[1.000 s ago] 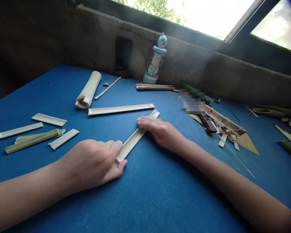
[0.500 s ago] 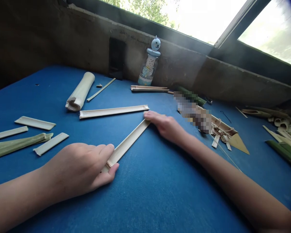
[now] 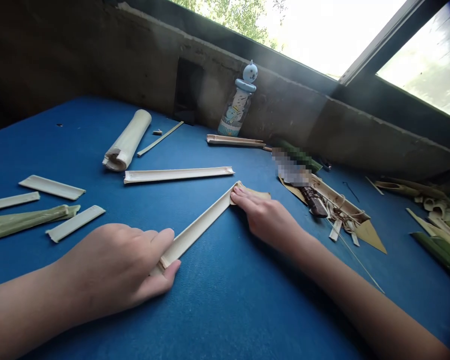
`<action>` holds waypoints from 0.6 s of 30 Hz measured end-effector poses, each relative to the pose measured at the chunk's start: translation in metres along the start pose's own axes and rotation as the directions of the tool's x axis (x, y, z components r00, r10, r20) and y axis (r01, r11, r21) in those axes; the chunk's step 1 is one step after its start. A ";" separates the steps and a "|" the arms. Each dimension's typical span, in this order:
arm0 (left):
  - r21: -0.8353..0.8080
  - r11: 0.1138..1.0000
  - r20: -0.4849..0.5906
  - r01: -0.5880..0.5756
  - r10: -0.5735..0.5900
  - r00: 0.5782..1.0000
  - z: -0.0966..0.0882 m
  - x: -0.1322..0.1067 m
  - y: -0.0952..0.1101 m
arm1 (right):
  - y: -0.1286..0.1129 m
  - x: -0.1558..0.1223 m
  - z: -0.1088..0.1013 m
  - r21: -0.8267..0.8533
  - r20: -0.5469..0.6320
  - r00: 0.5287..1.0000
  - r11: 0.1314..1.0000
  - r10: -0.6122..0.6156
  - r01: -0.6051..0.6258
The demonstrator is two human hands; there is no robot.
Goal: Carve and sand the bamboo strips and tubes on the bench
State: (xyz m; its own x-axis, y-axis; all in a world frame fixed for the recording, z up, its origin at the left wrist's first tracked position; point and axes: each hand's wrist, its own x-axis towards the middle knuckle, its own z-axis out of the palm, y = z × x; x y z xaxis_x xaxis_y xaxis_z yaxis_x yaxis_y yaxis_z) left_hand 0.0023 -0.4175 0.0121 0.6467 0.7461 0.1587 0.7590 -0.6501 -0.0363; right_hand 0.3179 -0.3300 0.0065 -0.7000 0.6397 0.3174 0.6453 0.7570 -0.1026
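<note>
My left hand [image 3: 131, 262] is closed round the near end of a split bamboo strip [image 3: 200, 225], thumb underneath. The strip slants away to the right, its pale hollow side facing up. At its far end my right hand [image 3: 264, 210] presses a tan piece of sandpaper [image 3: 260, 194] against the strip, fingers bent over it. Part of the sandpaper is hidden under the fingers. Just beyond lies a second split bamboo strip [image 3: 180, 175], not touched by either hand.
Short bamboo pieces [image 3: 52, 187] lie left, behind my left hand. A bamboo tube [image 3: 129, 140] and a bottle [image 3: 236, 105] stand farther back. To the right are a knife [image 3: 315, 202], partly blurred, a bamboo piece with cords [image 3: 339, 200] and green bamboo [image 3: 438, 255].
My right fingers have bent, and the sandpaper now shows beside them at the strip's far end. The left hand keeps its hold. The view has shifted slightly; the knife handle now shows clearly.
</note>
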 end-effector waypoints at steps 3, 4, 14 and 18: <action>-0.037 0.997 -0.064 -0.068 0.065 0.996 0.000 0.003 -0.002 | -0.019 -0.003 0.001 0.023 0.020 0.998 0.998 -0.059 0.058; -0.046 0.996 -0.073 -0.081 0.077 0.994 0.000 0.003 -0.002 | -0.021 -0.004 0.001 0.035 0.023 0.998 0.998 -0.062 0.061; -0.173 0.985 0.060 0.004 0.007 0.998 -0.003 0.003 -0.002 | -0.009 0.000 0.007 0.075 0.016 0.999 0.997 -0.032 0.031; -0.243 0.970 0.097 0.019 0.004 0.995 -0.008 0.007 -0.004 | 0.001 0.004 0.010 0.098 -0.026 0.998 0.994 0.050 -0.047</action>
State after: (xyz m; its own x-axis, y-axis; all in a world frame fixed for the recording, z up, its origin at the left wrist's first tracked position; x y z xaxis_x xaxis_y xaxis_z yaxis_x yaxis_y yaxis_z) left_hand 0.0029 -0.4111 0.0214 0.6544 0.7536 0.0623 0.7301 -0.6511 0.2075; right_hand 0.3131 -0.3252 -0.0019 -0.6589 0.6731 0.3359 0.6445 0.7354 -0.2094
